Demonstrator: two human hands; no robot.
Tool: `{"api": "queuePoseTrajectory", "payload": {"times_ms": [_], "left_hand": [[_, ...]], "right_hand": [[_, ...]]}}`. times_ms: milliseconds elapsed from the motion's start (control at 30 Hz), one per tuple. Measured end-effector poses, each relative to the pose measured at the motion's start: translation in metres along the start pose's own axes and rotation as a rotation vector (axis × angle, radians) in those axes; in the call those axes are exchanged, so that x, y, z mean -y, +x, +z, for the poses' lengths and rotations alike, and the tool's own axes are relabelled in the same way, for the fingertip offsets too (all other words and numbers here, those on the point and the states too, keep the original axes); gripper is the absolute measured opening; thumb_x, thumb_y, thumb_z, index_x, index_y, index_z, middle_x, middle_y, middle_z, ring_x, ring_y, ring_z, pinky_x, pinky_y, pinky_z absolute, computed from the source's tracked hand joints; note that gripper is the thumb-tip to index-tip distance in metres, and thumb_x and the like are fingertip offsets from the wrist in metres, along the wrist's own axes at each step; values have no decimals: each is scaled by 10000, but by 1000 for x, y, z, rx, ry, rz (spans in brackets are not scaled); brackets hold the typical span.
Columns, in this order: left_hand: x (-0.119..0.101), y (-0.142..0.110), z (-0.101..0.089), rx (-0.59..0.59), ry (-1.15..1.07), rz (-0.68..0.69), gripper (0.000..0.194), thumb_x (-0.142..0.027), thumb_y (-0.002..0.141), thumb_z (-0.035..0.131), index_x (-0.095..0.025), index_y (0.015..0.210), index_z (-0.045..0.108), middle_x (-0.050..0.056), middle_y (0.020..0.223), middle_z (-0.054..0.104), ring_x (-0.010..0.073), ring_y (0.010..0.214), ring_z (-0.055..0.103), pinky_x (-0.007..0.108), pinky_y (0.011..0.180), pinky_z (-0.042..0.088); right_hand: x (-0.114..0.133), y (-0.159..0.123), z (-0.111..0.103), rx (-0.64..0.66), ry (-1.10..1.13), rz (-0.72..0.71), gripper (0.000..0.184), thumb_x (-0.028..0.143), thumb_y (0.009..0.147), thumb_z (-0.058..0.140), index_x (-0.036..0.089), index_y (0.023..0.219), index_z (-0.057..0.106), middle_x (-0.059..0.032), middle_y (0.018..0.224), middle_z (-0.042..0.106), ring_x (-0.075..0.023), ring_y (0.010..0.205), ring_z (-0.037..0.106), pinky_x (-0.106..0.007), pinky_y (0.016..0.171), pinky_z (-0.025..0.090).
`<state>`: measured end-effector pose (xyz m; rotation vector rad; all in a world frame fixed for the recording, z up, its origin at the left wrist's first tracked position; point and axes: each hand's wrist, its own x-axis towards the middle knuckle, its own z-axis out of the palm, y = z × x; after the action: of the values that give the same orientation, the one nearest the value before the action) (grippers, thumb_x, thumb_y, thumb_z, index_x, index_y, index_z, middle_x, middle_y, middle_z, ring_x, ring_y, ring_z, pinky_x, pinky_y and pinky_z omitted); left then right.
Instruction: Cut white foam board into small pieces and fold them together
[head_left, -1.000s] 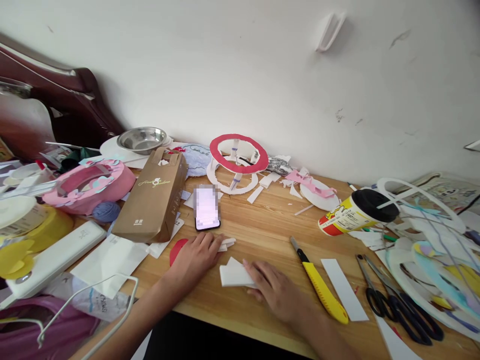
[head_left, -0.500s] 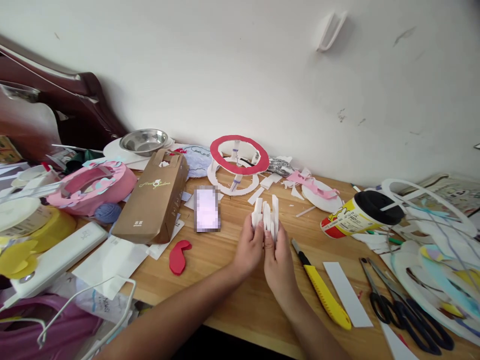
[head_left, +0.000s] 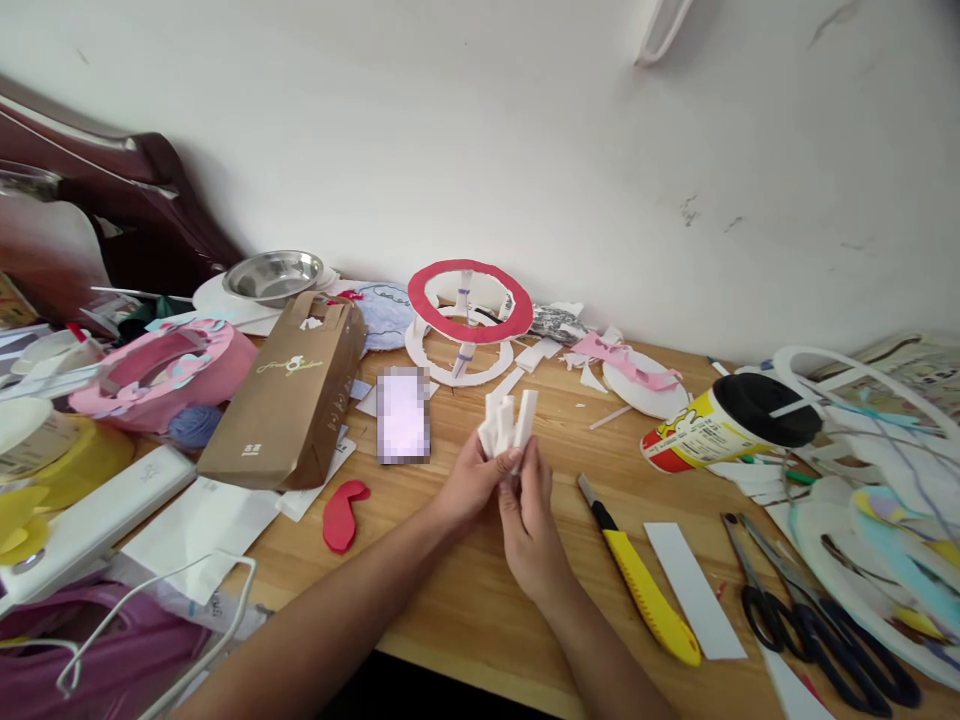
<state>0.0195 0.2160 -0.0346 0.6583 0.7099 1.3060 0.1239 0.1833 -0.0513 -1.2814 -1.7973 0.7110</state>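
Note:
Several narrow white strips [head_left: 504, 420], perhaps folded paper or foam, stand bunched upright between my two hands above the wooden table. My left hand [head_left: 480, 480] is closed around the lower part of the bunch, its thumb across the front. My right hand [head_left: 529, 510] is closed on the right side of the bunch, against a strip that leans a little apart. Beyond the hands stands a ring frame with a red top ring [head_left: 517, 318] and a white lower ring [head_left: 480, 377], joined by short posts. The strips' lower ends are hidden by my fingers.
A yellow utility knife [head_left: 649, 595], a white card strip [head_left: 696, 590] and scissors [head_left: 817, 610] lie at right, near a tilted paper cup [head_left: 701, 425]. At left are a red cutout [head_left: 343, 520], a pixelated phone-like rectangle [head_left: 403, 415], a brown box [head_left: 281, 400] and a metal bowl [head_left: 271, 275].
Both hands have shifted slightly left, and the bunch sits looser, with the right strip apart. The whole view has moved slightly as well.

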Motion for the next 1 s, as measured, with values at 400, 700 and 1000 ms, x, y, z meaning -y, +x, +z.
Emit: {"api": "queuePoseTrajectory", "payload": {"times_ms": [400, 700, 1000], "left_hand": [[-23, -1, -5, 40, 377, 104, 651, -352, 702, 813, -167, 1268, 550, 137, 1225, 650, 245, 1044, 637, 357, 902, 484], [-9, -6, -11, 352, 638, 137, 465, -359, 778, 706, -156, 1178, 584, 85, 1047, 648, 214, 928, 600, 326, 836, 476], [-1, -3, -18, 353, 1085, 296, 478, -372, 820, 656, -134, 1203, 498, 155, 1128, 597, 267, 997, 579, 399, 864, 483]], "right_hand": [[5, 21, -50, 120, 16, -123, 598, 405, 969, 487, 313, 1509, 247, -117, 1510, 316, -271, 1430, 309, -510, 1125, 370], [-6, 32, -55, 106, 150, -266, 705, 419, 906, 621, 284, 1493, 257, -145, 1331, 594, -274, 1238, 578, -468, 1008, 505], [-22, 21, -39, -2, 163, -360, 697, 371, 882, 669, 296, 1440, 259, -171, 1381, 534, -281, 1272, 549, -509, 1017, 499]]}}
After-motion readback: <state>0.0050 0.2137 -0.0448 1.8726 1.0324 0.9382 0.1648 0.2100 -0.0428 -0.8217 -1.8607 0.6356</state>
